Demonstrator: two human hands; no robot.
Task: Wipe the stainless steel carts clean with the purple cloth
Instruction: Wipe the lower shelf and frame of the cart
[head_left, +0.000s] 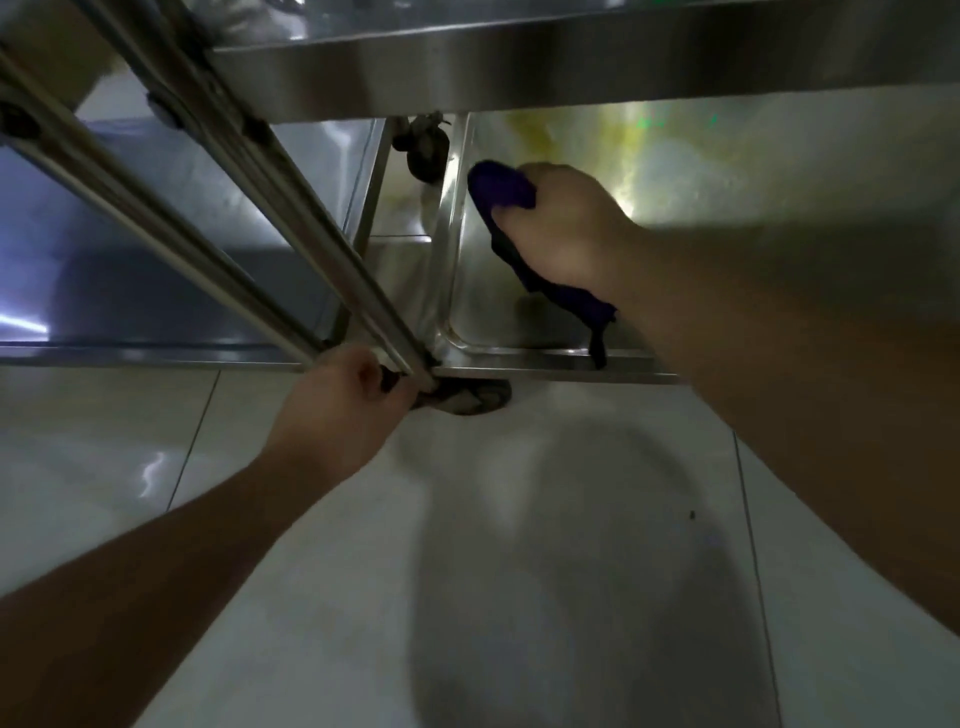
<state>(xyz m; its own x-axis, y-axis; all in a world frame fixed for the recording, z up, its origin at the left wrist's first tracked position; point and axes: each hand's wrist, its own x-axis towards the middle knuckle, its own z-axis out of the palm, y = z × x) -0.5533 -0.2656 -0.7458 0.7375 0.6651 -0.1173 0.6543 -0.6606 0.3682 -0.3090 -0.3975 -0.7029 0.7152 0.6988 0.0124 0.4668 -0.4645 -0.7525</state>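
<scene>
The right hand (563, 223) is curled round the bunched purple cloth (501, 187) and holds it against the bottom shelf (498, 291) of the right stainless steel cart (519, 57), near the shelf's left raised edge and towards its back. A loose tail of the cloth trails from under the palm down to the shelf's front edge and hangs just over the lip. To the right of the hand the shelf floor runs wide and bare, with a yellowish smear near the back wall. The shelf above juts out close over the hand, so headroom there is low.

The left hand (345, 405) grips the bottom of the cart's front-left corner post (306, 218), fingers wrapped round it just above the caster (467, 397), which stands on the tiled floor (519, 571). A second cart (156, 260) stands just beside on the left, its lower shelf edge in line with the first; only a narrow gap shows between the two, with another caster (426, 150) visible at its far end. The floor in front of both carts is open
</scene>
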